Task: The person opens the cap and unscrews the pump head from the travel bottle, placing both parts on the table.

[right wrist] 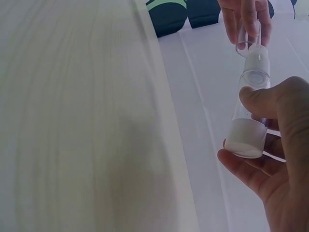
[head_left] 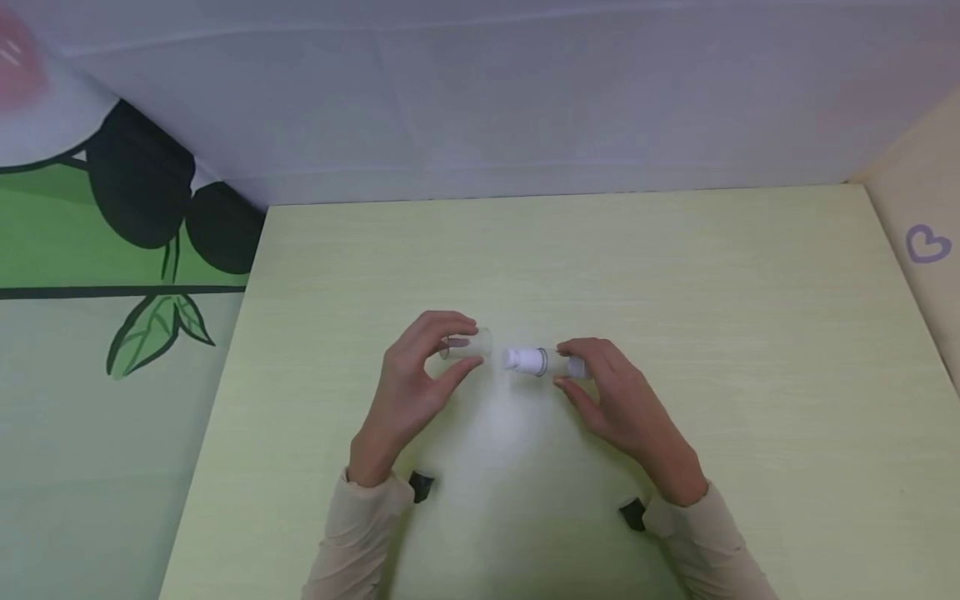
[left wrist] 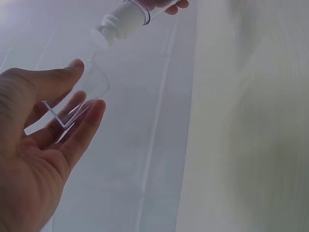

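A clear plastic cap (head_left: 480, 342) is held between the thumb and fingers of my left hand (head_left: 420, 367), its round open end facing right. My right hand (head_left: 611, 392) grips a clear pump bottle (head_left: 557, 363) by its body, lying sideways with the white pump head (head_left: 522, 360) toward the cap. A small gap separates the pump head from the cap in the head view. In the right wrist view the bottle's white base (right wrist: 245, 138) shows below the thumb, and the fingers behind the bottle are partly hidden.
Both hands are over a pale wood-grain table (head_left: 600, 267). A white cloth backdrop (head_left: 525, 108) rises behind its far edge. Black tabs (head_left: 422, 486) stick out by the sleeves. A printed green and black panel (head_left: 142, 208) lies to the left.
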A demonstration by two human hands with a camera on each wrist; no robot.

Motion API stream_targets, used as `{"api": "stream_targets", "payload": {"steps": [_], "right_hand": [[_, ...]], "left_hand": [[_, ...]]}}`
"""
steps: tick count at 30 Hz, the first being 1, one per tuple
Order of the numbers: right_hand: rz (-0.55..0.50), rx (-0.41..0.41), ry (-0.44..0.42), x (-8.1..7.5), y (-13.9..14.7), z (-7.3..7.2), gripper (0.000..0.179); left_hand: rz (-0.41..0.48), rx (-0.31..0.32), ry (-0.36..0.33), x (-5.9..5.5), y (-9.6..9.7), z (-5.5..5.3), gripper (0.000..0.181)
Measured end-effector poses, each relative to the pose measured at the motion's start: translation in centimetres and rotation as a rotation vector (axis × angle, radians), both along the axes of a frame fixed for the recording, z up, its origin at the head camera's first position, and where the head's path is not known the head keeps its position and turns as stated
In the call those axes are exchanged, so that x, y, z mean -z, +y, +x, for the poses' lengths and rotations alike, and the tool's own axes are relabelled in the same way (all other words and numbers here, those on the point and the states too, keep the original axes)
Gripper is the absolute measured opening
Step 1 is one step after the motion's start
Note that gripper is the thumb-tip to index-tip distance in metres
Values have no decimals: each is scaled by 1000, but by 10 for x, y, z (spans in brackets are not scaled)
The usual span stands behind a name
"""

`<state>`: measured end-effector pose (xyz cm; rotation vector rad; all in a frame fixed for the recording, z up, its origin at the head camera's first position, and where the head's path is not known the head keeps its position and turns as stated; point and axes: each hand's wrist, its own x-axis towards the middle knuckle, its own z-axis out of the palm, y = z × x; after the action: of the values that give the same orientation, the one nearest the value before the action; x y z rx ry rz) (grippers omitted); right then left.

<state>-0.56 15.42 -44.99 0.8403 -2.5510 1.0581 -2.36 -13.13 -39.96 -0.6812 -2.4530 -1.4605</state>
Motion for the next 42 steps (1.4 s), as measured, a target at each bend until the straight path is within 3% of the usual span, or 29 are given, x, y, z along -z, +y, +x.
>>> {"api": "stream_targets", "payload": {"steps": [8, 17, 29, 42], "right_hand": [[-5, -1, -25, 0, 2, 0, 48], [-12, -1, -36, 0, 2, 1, 48], [12, -24, -59, -1, 2, 2, 49], [8, -55, -71, 1, 2, 3, 47]], "left_hand": [[-173, -66, 94, 3, 0, -7, 36], [-330, -128, 122, 9, -2, -15, 31], [-485, -158, -14, 18, -5, -23, 42], [-559, -193, -175, 32, -8, -32, 32]]}}
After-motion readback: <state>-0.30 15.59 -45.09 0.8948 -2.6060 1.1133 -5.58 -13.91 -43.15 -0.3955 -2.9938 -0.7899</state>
